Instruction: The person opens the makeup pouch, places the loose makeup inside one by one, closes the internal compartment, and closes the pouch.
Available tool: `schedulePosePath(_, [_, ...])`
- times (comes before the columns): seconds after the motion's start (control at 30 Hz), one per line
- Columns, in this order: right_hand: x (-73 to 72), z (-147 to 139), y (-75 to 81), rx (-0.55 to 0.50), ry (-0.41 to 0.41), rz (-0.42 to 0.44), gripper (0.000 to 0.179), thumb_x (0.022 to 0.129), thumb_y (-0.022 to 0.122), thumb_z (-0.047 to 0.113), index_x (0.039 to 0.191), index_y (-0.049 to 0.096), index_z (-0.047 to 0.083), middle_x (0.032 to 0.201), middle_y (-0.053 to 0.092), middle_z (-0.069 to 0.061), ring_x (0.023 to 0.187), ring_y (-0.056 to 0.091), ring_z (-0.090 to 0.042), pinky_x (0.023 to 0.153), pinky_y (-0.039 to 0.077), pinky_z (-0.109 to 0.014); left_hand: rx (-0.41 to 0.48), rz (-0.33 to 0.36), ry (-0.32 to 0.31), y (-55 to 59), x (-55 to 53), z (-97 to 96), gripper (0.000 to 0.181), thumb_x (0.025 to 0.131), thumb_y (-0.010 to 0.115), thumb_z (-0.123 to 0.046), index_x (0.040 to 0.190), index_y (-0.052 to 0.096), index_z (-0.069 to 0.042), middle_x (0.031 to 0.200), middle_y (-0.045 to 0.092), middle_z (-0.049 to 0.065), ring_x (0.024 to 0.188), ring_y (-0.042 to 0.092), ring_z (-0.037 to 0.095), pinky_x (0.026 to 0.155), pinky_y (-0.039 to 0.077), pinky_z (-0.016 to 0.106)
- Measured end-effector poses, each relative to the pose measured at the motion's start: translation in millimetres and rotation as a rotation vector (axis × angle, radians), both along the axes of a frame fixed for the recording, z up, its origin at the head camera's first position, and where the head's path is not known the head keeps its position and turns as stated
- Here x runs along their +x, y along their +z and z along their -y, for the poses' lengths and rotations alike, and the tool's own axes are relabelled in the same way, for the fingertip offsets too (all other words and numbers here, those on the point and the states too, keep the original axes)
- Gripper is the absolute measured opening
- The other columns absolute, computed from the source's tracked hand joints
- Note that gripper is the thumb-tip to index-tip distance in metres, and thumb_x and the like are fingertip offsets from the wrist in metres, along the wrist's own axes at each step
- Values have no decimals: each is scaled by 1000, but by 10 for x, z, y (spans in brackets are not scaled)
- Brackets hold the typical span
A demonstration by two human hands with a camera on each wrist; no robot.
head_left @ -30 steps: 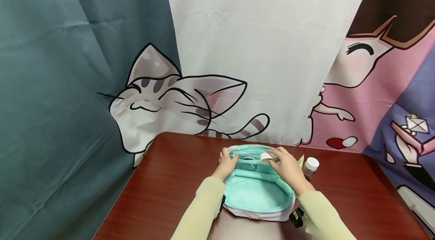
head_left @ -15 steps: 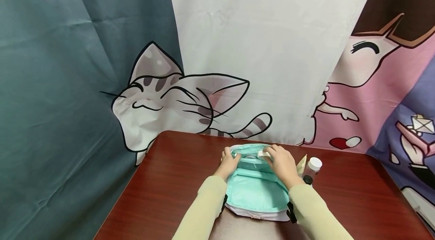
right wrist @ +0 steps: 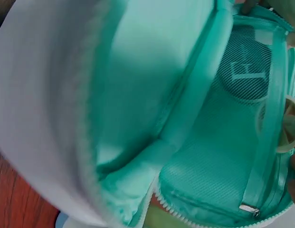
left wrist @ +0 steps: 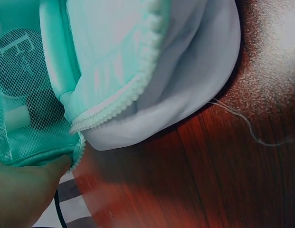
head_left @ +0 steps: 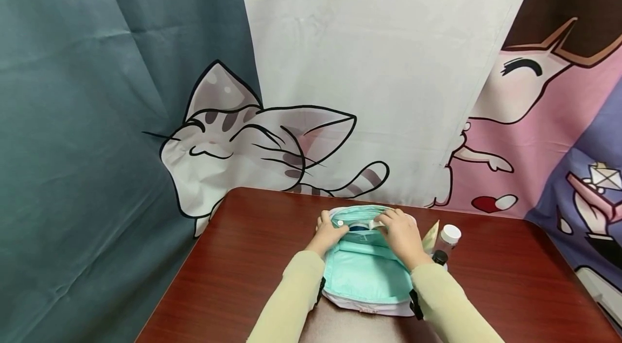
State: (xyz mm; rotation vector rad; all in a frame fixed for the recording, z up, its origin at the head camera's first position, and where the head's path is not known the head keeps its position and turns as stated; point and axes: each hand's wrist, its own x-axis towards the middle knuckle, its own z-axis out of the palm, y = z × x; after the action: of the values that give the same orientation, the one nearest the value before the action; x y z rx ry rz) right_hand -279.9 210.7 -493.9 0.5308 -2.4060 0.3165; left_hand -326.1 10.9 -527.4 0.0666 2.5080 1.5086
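Head view: shows an open pouch (head_left: 359,307) on the brown table (head_left: 243,262), with two hands at its back part. With left hand (head_left: 328,236), pinches the left rim, thumb inside and fingers outside. With right hand (head_left: 400,232), pinches a small white object (head_left: 376,224), just right of a dark round container (head_left: 358,228) in the mesh pocket (head_left: 364,237). Possible trouble: dropping the white object into the front compartment (head_left: 366,275), because of holding only by fingertips. Also possible: tipping the white-capped bottle (head_left: 451,234), through a wide swing of the right sleeve (head_left: 452,300).

Left wrist view: shows left thumb (left wrist: 57,165) on the pouch edge and, behind mesh, the round container beside a dark cap (left wrist: 42,109). Likely, on loosening here: a sagging pocket mouth, from such soft cloth.

Right wrist view: shows the white object at the pocket opening, partly cut off. Cannot tell firmness of pinch. Perhaps snagging on the pocket edge, by entering tilted.
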Motion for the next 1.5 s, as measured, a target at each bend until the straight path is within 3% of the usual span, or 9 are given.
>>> schedulePosePath(0.1, [-2,-34,-24,54,-10,-6,25,63,82,6,84,70,14,85,63,0,83,55,-23,67,44,-43,5,-8,-1,-1,3,-2,59,82,63,-30,125,28,-10,121,34,14,107,35,29,87,35,44])
schedulePosePath(0.3, [19,-66,-12,235,-14,32,16,73,76,14,87,67,14,85,62,0,85,52,-23,70,41,-41,16,-8,4,0,8,0,56,84,62,-30,124,29,-11,121,34,14,107,36,29,88,34,44])
schedulePosePath(0.53, [62,-88,-46,392,-33,76,11,70,70,10,73,61,14,74,60,1,75,43,-21,66,32,-37,2,-6,12,-24,-2,-4,56,83,63,-28,124,29,-10,121,34,14,107,35,29,89,34,44])
schedulePosePath(0.93, [91,-40,-79,364,-113,232,6,79,62,8,83,57,9,83,64,-5,80,44,-23,70,32,-39,-3,-6,10,-9,3,-6,56,84,62,-29,125,28,-10,124,33,15,110,35,30,91,33,45])
schedulePosePath(1.33, [137,65,-96,421,-221,317,7,85,56,6,85,62,5,86,54,-10,85,43,-27,69,35,-41,-2,-4,8,-14,11,-10,57,85,61,-29,127,28,-10,125,33,15,110,34,31,91,33,45])
schedulePosePath(1.5, [165,82,-85,422,-234,330,8,86,55,5,89,62,3,87,54,-11,88,44,-29,71,36,-42,-4,1,-23,-15,9,14,65,86,61,-41,130,25,-10,127,31,15,114,34,31,93,33,47])
